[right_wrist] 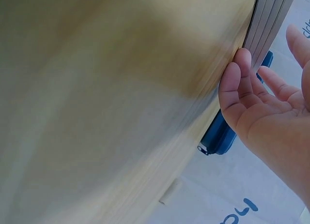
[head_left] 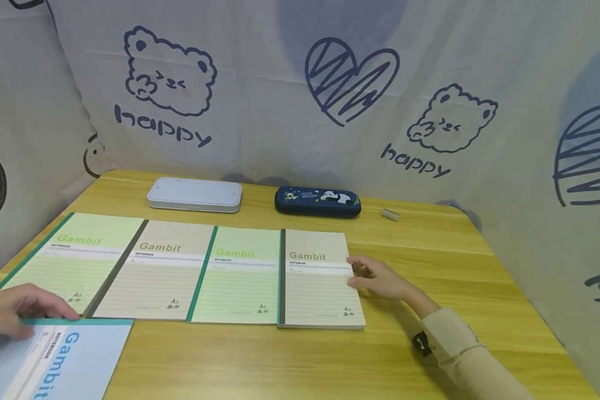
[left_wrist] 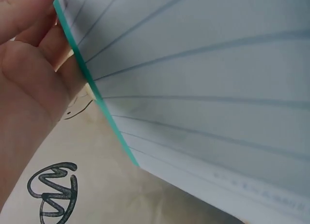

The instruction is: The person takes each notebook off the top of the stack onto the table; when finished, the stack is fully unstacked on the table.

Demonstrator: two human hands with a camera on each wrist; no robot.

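Observation:
At the lower left of the head view, my left hand (head_left: pixel 27 311) grips a blue Gambit notebook (head_left: pixel 97 355) by its teal spine edge. The left wrist view shows the notebook's lined cover (left_wrist: pixel 203 103) tilted up close, with the thumb on one side and fingers behind the spine. My right hand (head_left: pixel 380 279) rests its loosely bent fingertips at the right edge of a beige notebook (head_left: pixel 320 289), the rightmost in a row. Seen from the right wrist, that edge shows several layers (right_wrist: pixel 271 21), with the fingertips against it.
Left of the beige notebook lie a green notebook (head_left: pixel 237 289), another beige notebook (head_left: pixel 152 278) and another green one (head_left: pixel 87 266), edges adjoining. Behind them are a white case (head_left: pixel 195 194), a navy panda pencil case (head_left: pixel 317 202) and a small eraser-like piece (head_left: pixel 390 214). Printed cloth (head_left: pixel 260 111) hangs behind.

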